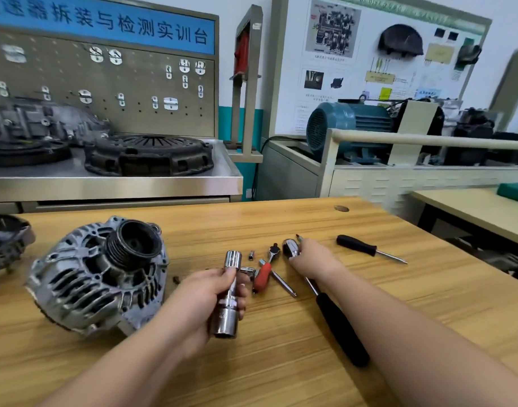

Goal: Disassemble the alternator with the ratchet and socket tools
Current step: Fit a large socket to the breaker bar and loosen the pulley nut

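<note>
— Where is the alternator?

— The alternator (pixel 99 277) lies on its side at the left of the wooden table (pixel 281 371), with its pulley end tipped up and away from the person.

— How does it look?

— It has a grey cast-metal housing, dull and grimy. Long cooling slots are cut all round it and show dark inside. The grooved pulley (pixel 134 245) is black, with a deep hollow at its centre.

— And the hands?

— The left hand (pixel 205 301) is just beside the housing. Its fingers and thumb are wrapped round a long chrome socket (pixel 225 320), wide end toward the person. The right hand (pixel 313 262) is further right, fingers curled over the ratchet (pixel 337 321) just behind its chrome head. The ratchet's black handle runs back along the table.

— What else is there?

— Between the hands lie a red-handled tool (pixel 263 276) and a few small loose bits. Past the right hand is a black screwdriver (pixel 366 248). Behind the table, a steel bench (pixel 134 183) carries a dark clutch cover (pixel 149 154). A blue motor (pixel 348 127) stands to the right.
</note>
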A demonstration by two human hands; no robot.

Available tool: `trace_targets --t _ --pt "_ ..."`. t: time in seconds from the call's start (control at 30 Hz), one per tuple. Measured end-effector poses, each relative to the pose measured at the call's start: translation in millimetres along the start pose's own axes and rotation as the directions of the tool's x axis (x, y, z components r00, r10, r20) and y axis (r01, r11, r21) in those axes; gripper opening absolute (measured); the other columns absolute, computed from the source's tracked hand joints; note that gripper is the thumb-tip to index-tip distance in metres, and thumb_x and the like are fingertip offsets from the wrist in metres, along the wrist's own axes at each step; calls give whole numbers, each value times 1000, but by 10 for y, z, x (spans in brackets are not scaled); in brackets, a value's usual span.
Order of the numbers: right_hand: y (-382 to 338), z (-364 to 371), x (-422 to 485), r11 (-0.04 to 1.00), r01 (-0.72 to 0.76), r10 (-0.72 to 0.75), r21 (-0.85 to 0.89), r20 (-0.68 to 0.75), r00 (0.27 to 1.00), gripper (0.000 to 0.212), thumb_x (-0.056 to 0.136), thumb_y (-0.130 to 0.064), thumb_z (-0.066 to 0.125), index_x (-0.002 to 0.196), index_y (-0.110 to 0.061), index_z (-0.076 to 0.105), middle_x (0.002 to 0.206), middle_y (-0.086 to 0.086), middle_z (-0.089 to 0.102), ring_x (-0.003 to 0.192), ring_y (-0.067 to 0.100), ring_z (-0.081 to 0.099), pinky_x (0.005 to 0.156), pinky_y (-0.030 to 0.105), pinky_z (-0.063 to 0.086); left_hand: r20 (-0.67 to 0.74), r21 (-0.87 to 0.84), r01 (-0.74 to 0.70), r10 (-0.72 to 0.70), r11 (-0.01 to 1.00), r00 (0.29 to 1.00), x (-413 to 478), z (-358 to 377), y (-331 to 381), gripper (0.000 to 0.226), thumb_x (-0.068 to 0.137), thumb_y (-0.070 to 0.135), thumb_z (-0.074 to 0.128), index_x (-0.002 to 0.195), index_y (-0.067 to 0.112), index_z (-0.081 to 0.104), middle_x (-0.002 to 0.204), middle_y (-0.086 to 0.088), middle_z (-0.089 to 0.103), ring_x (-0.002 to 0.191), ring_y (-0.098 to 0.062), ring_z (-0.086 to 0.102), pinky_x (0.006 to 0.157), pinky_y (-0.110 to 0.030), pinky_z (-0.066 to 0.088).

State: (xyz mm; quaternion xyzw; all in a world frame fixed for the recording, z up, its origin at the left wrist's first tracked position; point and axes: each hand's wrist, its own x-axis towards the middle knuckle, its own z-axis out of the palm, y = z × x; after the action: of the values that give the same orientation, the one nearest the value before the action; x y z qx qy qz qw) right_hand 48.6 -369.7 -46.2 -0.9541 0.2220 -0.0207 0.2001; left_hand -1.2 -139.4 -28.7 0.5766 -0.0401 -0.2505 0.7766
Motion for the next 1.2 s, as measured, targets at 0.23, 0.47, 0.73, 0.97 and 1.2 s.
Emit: trace_targets --t 0.23,0.47,0.73,0.97,1.2 --pt "-119 -102 -162 963 143 -176 -229 -132 976 37 98 -47 47 116 -16 53 110 4 62 97 23 59 70 33 46 -2 100 58 -58 993 998 45 27 -73 29 98 37 46 99 16 66 57 -6 55 44 -18 50 43 -26 44" --pt "-612 -114 -731 854 261 -305 450 28 952 54 65 -73 53 66 -19 53 44 -6 55 40 15 51 46 27 40 -37 95 -23 27 995 999 108 327 -54 38 102 25 37 78 3 57 46 -6 52 35 -16 43 35 -18 32" --pt "-675 -58 -521 741 126 -144 660 -27 989 21 79 -9 57 60 -13 49 47 3 43 40 19 40 43 24 29 -98 196 -40 60 980 993 180 483 20 18 102 20 30 89 14 41 37 -3 48 27 -13 38 36 -11 25" --pt "-748 -409 -157 598 24 42 801 -61 997 24 83 -2 50 63 -13 42 43 1 40 37 13 29 38 19 20 4 391 -1 0 921 1000 -125 332 240 28 103 27 29 85 16 48 39 -4 48 27 -13 36 33 -8 22" --pt "-320 -791 51 794 0 -9 608 12 1000 26 87 -13 55 63 -13 45 42 1 44 29 9 25 36 14 21 -234 391 -5 105 920 967 85 -22 153 15 102 27 40 109 15 43 64 -12 57 44 -19 51 36 -21 30"
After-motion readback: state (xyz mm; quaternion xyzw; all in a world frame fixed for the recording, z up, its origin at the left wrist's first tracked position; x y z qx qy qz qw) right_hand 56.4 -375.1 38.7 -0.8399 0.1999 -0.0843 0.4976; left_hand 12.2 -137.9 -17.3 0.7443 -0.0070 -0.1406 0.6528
